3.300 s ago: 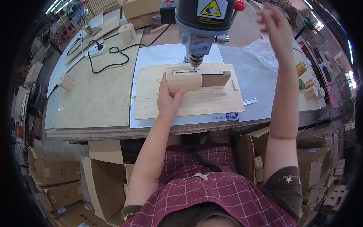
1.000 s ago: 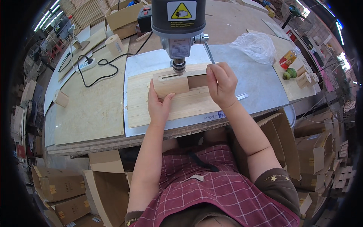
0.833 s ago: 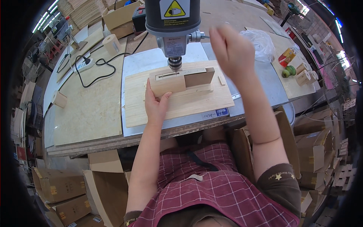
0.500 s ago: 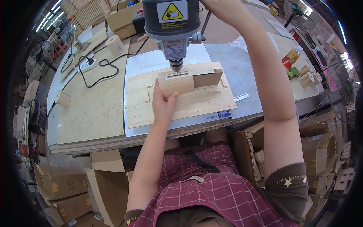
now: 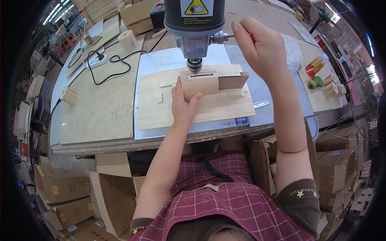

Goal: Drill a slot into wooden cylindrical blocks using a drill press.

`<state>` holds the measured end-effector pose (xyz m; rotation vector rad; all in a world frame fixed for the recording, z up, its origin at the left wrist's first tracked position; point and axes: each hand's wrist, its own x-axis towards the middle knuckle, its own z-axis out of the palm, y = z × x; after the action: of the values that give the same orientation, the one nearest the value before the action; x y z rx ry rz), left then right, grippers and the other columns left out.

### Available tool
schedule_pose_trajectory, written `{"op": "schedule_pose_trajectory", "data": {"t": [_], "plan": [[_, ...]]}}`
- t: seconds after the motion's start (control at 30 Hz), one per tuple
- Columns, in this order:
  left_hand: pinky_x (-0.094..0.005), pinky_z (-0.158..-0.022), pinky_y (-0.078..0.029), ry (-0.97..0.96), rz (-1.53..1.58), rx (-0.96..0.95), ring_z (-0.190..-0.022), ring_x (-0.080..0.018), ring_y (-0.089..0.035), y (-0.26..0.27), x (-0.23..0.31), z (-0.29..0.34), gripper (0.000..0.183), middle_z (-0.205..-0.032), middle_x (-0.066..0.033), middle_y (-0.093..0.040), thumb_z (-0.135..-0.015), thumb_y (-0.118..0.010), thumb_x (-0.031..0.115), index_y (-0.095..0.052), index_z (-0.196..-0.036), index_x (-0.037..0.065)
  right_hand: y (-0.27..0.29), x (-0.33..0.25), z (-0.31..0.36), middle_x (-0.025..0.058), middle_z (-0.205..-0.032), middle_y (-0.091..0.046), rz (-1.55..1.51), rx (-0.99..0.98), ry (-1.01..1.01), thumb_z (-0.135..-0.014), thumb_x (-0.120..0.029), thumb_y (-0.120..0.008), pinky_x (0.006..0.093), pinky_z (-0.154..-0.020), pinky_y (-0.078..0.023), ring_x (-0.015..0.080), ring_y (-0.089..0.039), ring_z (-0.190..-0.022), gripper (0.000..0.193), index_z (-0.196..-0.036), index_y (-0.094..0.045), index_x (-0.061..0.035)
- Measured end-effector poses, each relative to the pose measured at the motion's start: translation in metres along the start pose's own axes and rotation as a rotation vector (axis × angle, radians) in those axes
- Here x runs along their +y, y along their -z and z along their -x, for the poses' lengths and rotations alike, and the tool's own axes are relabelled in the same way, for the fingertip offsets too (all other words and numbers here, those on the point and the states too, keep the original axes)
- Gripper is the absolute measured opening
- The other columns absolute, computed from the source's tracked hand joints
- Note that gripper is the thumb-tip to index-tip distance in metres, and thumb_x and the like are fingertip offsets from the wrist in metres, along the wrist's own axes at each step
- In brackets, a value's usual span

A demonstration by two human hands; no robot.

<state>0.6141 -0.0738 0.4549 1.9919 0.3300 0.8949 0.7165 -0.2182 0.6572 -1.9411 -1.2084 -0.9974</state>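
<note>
A drill press (image 5: 195, 46) stands over the table, its chuck pointing down at a pale wooden block (image 5: 201, 86) with a narrow slot in its top. The bit meets the block near the slot's left end; its tip is too small to make out. My left hand (image 5: 184, 105) grips the block's near left side, thumb in front. A grey-brown bar (image 5: 233, 82) sticks out from the block's right end. Beneath lies a light wooden board (image 5: 161, 116) with small strips on it. My right hand (image 5: 263, 50) is curled around the drill's lever (image 5: 228, 36), hiding its end.
A black cable runs from a white power strip (image 5: 98, 61) on the left. Wooden cylinders (image 5: 68, 96) stand on both sides. A metal rail (image 5: 261, 104), green tape rolls (image 5: 315, 82) and a yellow-red bottle (image 5: 314, 66) lie right. Cardboard boxes (image 5: 66, 184) fill the floor.
My right hand has come down and toward me, swinging the lever. The block, still in my left hand, has shifted slightly right. The whole view has shifted a little.
</note>
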Motion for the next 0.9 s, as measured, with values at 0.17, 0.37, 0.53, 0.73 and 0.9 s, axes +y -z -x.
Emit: {"op": "schedule_pose_trajectory", "data": {"t": [0.17,0.37,0.53,0.73,0.9], "plan": [[-0.0282,-0.062,-0.043,0.002,0.0,0.006,-0.072,-0.0189,-0.047,-0.002,-0.006,0.001,0.082,-0.096,-0.0092,-0.045,-0.067,-0.072,0.022,-0.028,-0.133,-0.001,-0.006,-0.013,0.028,0.0075,-0.055,-0.051,-0.078,0.083,-0.027,-0.079,-0.016,-0.058,0.0326,-0.042,-0.038,0.025,-0.05,-0.047,0.018,-0.065,-0.052,-0.0071],[-0.0291,-0.062,-0.044,-0.01,-0.039,0.007,-0.073,-0.0195,-0.048,0.0,0.001,0.0,0.082,-0.096,-0.0093,-0.045,-0.068,-0.072,0.022,-0.027,-0.133,0.0,-0.021,-0.019,0.057,0.0059,-0.055,-0.047,-0.213,0.19,-0.097,-0.076,-0.005,-0.06,0.029,-0.041,-0.034,0.0175,-0.044,-0.043,0.009,-0.07,-0.054,-0.0046],[-0.0292,-0.062,-0.044,0.013,-0.052,0.003,-0.073,-0.0196,-0.048,0.001,0.001,0.001,0.083,-0.096,-0.009,-0.045,-0.068,-0.072,0.023,-0.027,-0.133,0.001,-0.04,-0.02,0.082,0.0065,-0.059,-0.047,-0.263,0.221,-0.142,-0.076,-0.002,-0.06,0.0271,-0.043,-0.035,0.0166,-0.044,-0.047,0.005,-0.074,-0.056,-0.0023],[-0.0287,-0.062,-0.044,0.019,-0.039,0.001,-0.072,-0.0194,-0.048,-0.001,0.003,0.001,0.083,-0.095,-0.0086,-0.045,-0.067,-0.072,0.023,-0.028,-0.133,0.001,-0.065,-0.012,0.106,0.0086,-0.069,-0.05,-0.312,0.308,-0.115,-0.077,-0.001,-0.059,0.0269,-0.048,-0.038,0.0184,-0.048,-0.055,0.006,-0.082,-0.057,-0.0007],[-0.0289,-0.063,-0.044,0.036,-0.044,0.0,-0.074,-0.0201,-0.049,0.0,0.002,0.001,0.082,-0.097,-0.0091,-0.045,-0.067,-0.072,0.023,-0.028,-0.133,0.001,-0.077,-0.008,0.114,0.0093,-0.073,-0.05,-0.277,0.342,-0.095,-0.077,-0.002,-0.06,0.0271,-0.05,-0.039,0.0191,-0.049,-0.058,0.009,-0.086,-0.057,-0.001]]}}
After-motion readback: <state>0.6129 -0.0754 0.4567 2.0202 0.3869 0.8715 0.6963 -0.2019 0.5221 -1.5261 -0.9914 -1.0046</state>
